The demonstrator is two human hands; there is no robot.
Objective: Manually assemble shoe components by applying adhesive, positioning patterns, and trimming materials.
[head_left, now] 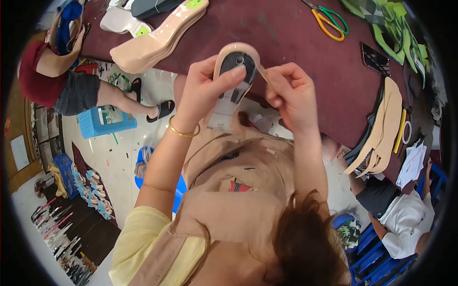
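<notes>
Over my lap, at the near edge of the table, my left hand point(210, 88) grips a shoe insole point(238, 46) with a shiny beige edge and a dark and clear underside. The left thumb presses on the dark part near the rounded end. My right hand point(293, 95) is closed in a pinch on the beige edging at the insole's right side, with the strip stretched a little away from it. The insole's lower end narrows down toward my brown apron point(229, 209).
A stack of beige soles point(157, 40) lies at the table's left. Scissors point(329, 24), a phone point(375, 59), green pieces point(398, 40) and beige strips point(381, 128) lie to the right. A blue stool point(102, 121) stands left; one person is at each side.
</notes>
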